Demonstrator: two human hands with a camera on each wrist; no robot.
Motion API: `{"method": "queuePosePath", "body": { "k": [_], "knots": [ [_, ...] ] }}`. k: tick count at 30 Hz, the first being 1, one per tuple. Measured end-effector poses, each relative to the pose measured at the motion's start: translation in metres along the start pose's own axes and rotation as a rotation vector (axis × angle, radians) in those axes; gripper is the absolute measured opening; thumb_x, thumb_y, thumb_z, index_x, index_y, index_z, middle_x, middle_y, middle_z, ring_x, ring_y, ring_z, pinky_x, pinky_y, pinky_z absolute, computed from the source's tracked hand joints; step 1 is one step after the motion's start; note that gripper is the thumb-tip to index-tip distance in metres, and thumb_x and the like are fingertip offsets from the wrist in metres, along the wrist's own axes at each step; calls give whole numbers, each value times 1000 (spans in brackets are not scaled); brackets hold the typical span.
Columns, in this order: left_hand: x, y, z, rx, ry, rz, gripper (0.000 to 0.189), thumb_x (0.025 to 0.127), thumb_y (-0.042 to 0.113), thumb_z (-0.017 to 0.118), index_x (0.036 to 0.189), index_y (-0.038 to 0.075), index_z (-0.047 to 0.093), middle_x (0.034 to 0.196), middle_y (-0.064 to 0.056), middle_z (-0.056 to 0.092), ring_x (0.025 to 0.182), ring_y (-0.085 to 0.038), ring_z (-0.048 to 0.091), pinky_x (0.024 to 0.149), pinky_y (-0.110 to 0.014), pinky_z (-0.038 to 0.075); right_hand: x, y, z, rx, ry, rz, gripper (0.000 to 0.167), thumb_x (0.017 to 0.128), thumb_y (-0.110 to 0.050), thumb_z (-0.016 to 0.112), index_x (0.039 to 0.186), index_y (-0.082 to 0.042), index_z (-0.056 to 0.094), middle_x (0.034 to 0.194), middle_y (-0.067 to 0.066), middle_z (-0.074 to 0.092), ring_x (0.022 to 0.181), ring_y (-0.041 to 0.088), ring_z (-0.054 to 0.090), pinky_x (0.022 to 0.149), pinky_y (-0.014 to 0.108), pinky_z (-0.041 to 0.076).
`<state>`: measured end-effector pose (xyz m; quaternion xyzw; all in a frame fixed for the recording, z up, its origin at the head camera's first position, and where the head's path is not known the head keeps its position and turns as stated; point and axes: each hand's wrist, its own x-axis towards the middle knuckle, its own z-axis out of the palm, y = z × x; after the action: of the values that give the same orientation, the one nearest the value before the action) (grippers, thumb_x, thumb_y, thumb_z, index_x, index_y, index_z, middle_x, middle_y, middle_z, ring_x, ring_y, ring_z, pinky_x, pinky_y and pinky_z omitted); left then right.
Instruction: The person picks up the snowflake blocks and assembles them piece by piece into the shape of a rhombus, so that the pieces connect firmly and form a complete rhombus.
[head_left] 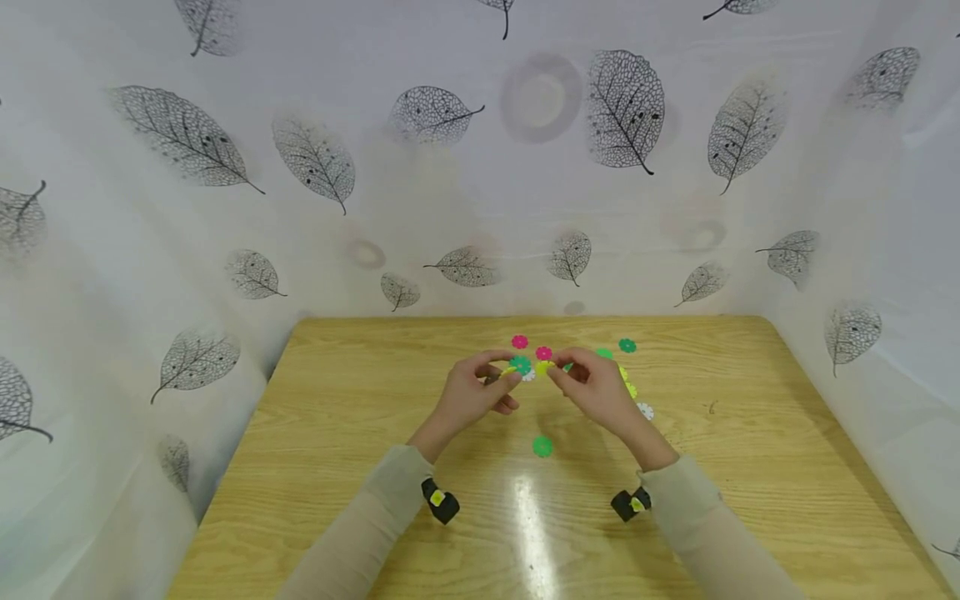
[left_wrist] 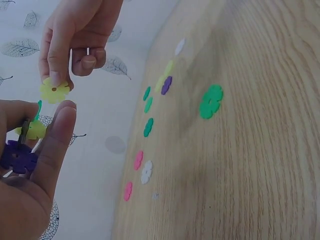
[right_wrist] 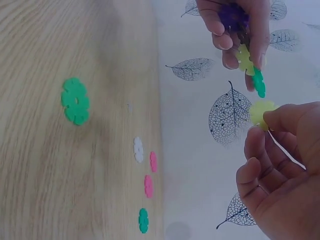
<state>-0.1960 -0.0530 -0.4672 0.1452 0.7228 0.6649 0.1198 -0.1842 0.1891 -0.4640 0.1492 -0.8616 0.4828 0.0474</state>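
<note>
My left hand (head_left: 474,390) grips a small joined group of flower-shaped plastic discs. In the left wrist view the group shows a purple disc (left_wrist: 18,158), a yellow disc (left_wrist: 36,130) and the thin edge of a green disc (left_wrist: 38,110); fingers partly cover it. My right hand (head_left: 600,390) pinches a single yellow flower disc (right_wrist: 259,113) between thumb and forefinger. The right wrist view has this disc just below the group's green disc (right_wrist: 258,83), with a small gap between them. Both hands are raised above the table.
On the wooden table (head_left: 337,433), a loose green disc (head_left: 542,447) lies nearest me. Pink discs (head_left: 520,342), a white disc (left_wrist: 146,172), a purple disc (left_wrist: 166,85) and several others lie farther back and right. A leaf-patterned curtain (head_left: 480,200) surrounds the table's back and sides.
</note>
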Motion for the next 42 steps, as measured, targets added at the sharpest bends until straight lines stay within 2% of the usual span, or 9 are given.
{"method": "queuePosePath", "body": {
  "k": [2, 8, 16, 19, 24, 28, 33, 36, 42],
  "knots": [
    [0, 0, 0, 6, -2, 3, 41, 101, 14, 73, 141, 9, 65, 87, -20, 68, 70, -26, 79, 67, -42, 68, 0, -1, 0, 7, -1, -4, 17, 102, -18, 72, 116, -8, 74, 75, 4, 66, 59, 11, 53, 50, 23, 44],
    [1, -1, 1, 13, -8, 14, 44, 101, 14, 73, 142, 6, 63, 83, -7, 67, 71, -27, 79, 67, -42, 68, 1, -5, -1, 8, -8, -27, 15, 103, -18, 71, 114, -9, 73, 77, 7, 67, 60, 11, 56, 51, 25, 47],
    [2, -1, 2, -4, -17, 29, 43, 101, 12, 73, 142, 4, 64, 85, -17, 68, 71, -32, 79, 67, -43, 68, 2, -6, -1, 6, -15, -60, 16, 102, -16, 71, 116, -8, 74, 88, 10, 70, 61, 11, 55, 51, 25, 48],
    [1, 0, 2, -10, -21, 33, 42, 101, 12, 73, 142, 5, 64, 83, -11, 69, 70, -32, 79, 66, -43, 68, 2, -6, 0, -1, -10, -83, 16, 102, -15, 72, 115, -7, 74, 89, 10, 70, 59, 10, 54, 51, 25, 47],
    [1, 0, 3, -26, -19, 27, 42, 101, 12, 73, 142, 6, 64, 84, -8, 68, 69, -29, 79, 66, -43, 68, 3, -8, 2, 2, -9, -96, 15, 102, -13, 71, 115, -7, 74, 90, 11, 68, 60, 9, 55, 50, 24, 48],
    [1, -1, 4, -33, -15, 23, 44, 101, 13, 73, 143, 5, 63, 87, -11, 68, 67, -25, 79, 65, -43, 68, 3, -10, 5, 1, -1, -103, 14, 103, -13, 70, 116, -7, 72, 84, 10, 66, 58, 8, 55, 49, 23, 46],
    [0, 0, 5, -24, -16, 22, 46, 102, 15, 72, 145, 4, 60, 92, -14, 67, 66, -24, 78, 65, -43, 68, 2, -11, 9, 11, 27, -124, 11, 103, -10, 68, 114, -8, 71, 68, 2, 59, 51, 8, 50, 45, 24, 42],
    [-1, 2, 6, -14, -12, 18, 45, 103, 16, 71, 146, 6, 61, 94, -13, 67, 67, -24, 78, 65, -42, 68, 2, -11, 11, -4, 49, -144, 11, 103, -8, 68, 113, -8, 71, 64, 0, 57, 48, 6, 47, 43, 23, 40],
    [-3, 5, 7, -5, -11, 10, 45, 104, 18, 70, 147, 12, 61, 100, -16, 66, 68, -24, 78, 66, -42, 68, 3, -14, 15, -99, 89, -216, 13, 101, -5, 70, 114, -6, 72, 82, 5, 65, 49, 2, 44, 43, 23, 40]
  ]
}}
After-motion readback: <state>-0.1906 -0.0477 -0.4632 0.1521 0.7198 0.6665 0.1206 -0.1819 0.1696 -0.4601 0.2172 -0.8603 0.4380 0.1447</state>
